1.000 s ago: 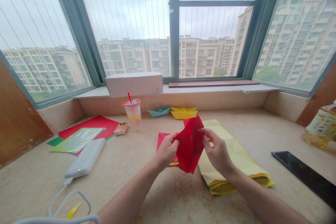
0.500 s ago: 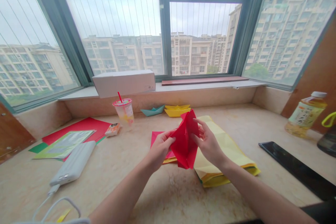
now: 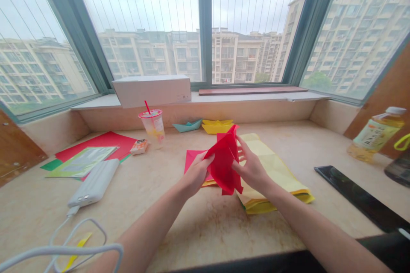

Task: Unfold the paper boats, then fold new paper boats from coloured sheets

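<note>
A sheet of red origami paper [image 3: 223, 160], folded into a loose peaked shape, is held up in front of me. My left hand [image 3: 197, 175] grips its left side, and my right hand [image 3: 251, 169] pinches its right side. Beneath the hands lies a pink paper sheet [image 3: 194, 160] with a yellow edge showing under it. Right of the red paper, a long folded yellow paper [image 3: 270, 170] lies creased on the marble sill, close below my right hand.
Behind stand a teal paper boat [image 3: 187, 126], a yellow paper boat [image 3: 217, 126] and a plastic cup with a red straw [image 3: 152, 128]. To the left are a white power bank [image 3: 93, 183] with its cable and red card [image 3: 105, 143]. A black phone [image 3: 355, 192] and a bottle [image 3: 374, 134] lie right.
The whole scene has shifted up and left as my head moved. My hands stay on the red paper, which now stands a little more upright and peaked.
</note>
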The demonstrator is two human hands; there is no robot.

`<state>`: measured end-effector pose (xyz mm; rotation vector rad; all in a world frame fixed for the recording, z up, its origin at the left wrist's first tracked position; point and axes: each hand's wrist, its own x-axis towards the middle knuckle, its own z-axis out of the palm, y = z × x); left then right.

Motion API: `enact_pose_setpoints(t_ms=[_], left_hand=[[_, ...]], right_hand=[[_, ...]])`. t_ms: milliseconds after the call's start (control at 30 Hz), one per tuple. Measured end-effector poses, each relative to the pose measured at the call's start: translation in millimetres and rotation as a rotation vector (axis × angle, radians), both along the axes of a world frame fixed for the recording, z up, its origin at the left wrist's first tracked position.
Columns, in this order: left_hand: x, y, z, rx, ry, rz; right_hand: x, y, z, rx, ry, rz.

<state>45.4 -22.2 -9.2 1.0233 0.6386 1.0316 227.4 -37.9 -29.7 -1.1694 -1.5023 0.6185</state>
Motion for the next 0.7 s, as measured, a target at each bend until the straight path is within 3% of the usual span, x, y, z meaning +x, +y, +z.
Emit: enact_pose_setpoints(t_ms=[233, 367, 500, 700], left_hand=[[-5.9, 4.5, 5.8, 0.026, -0.063, 0.102], [-11.8, 9.3, 7.4, 0.043, -0.057, 0.050], [-15.5, 7.7, 9.0, 0.029, -0.075, -0.021], [-24.5, 3.8, 14.9, -0.046, -0.063, -0.041]], right_hand=[[10.1, 7.1, 10.1, -0.163, 0.373, 0.160], [13.1, 6.7, 17.5, -0.206, 0.612, 0.185], [12.5, 5.2, 21.1, -0.198, 0.654, 0.223], [24.1, 8.8, 23.9, -0.191, 0.683, 0.146]])
